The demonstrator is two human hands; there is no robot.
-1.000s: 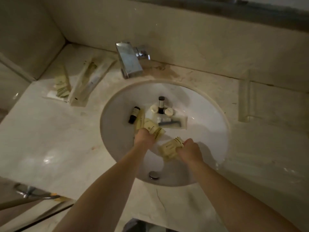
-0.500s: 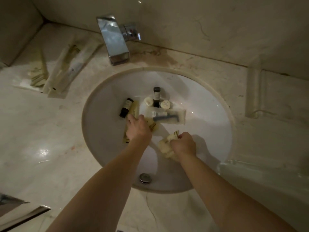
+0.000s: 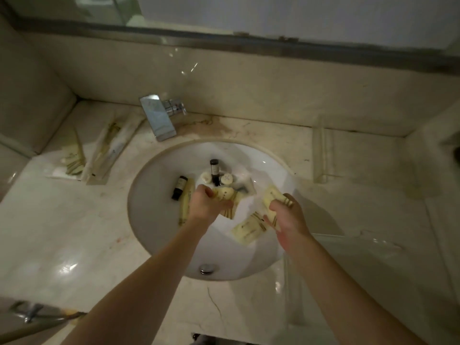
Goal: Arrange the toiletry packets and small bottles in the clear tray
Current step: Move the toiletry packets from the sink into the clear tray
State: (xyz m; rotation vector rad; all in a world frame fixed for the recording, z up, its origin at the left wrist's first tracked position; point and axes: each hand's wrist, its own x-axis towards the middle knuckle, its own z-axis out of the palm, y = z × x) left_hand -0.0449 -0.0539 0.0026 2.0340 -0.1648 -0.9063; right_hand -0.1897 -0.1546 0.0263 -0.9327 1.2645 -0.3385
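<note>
Both hands are inside the white sink (image 3: 154,220). My left hand (image 3: 205,205) is closed on pale yellow toiletry packets (image 3: 225,196). Over the right half of the basin, my right hand (image 3: 288,219) grips other yellow packets (image 3: 272,197), and one more packet (image 3: 247,230) hangs or lies just below it. Loose in the basin lie two small dark bottles (image 3: 179,187) (image 3: 214,168), round white caps (image 3: 227,179), a long yellow packet (image 3: 185,207) and a clear packet with a dark item (image 3: 245,186). A clear tray (image 3: 348,257) sits on the counter at the right.
A chrome faucet (image 3: 159,119) stands behind the basin. More packets lie in a clear tray (image 3: 72,160) and a long clear holder (image 3: 109,150) on the left counter. Another clear tray (image 3: 323,150) stands at the back right. The drain (image 3: 207,268) is near the front.
My right hand has lifted and moved right with its packets fanned out. My left hand has closed on packets in the basin. The camera tilted up, and the mirror edge is in view.
</note>
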